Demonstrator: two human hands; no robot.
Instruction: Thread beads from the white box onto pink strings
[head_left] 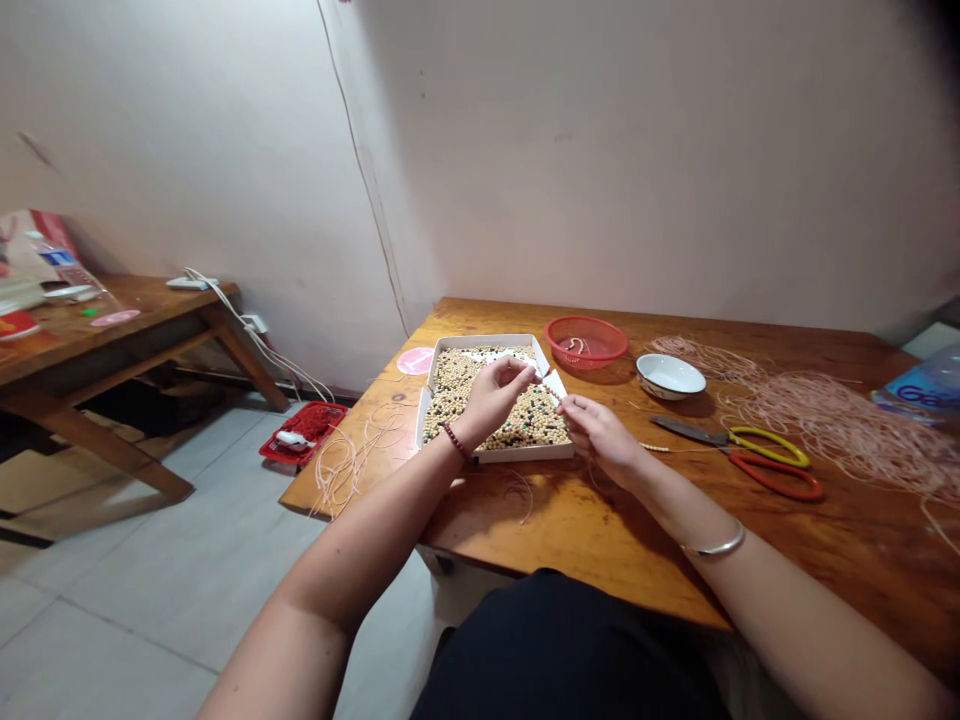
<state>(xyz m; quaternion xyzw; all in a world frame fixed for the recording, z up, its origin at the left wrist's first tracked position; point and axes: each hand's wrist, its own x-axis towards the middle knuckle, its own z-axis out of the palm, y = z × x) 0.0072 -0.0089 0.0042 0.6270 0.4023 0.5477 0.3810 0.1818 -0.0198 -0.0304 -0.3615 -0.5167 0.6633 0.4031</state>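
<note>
Over the bead box, my left hand (pixel 501 396) is closed in a pinch, its fingertips at one end of a short beaded string (pixel 552 391). My right hand (pixel 604 438) grips the lower end of this string between thumb and fingers, just off the box's right side. Below them lies a shallow white box (pixel 525 455) full of small beads (pixel 457 385), mostly cream with some black and green ones. Individual beads on the string are too small to make out clearly. A little row of pale beads (pixel 655 448) on a cord rests right of my right hand.
Behind the box stand a red plastic basket (pixel 600 327) and a white enamel bowl (pixel 671 375). Scissors (pixel 750 455) with yellow and red handles lie right, near a heap of pink cord (pixel 832 420). Loose cord (pixel 341 470) hangs over the left edge; a red tray (pixel 300 440) is lower left.
</note>
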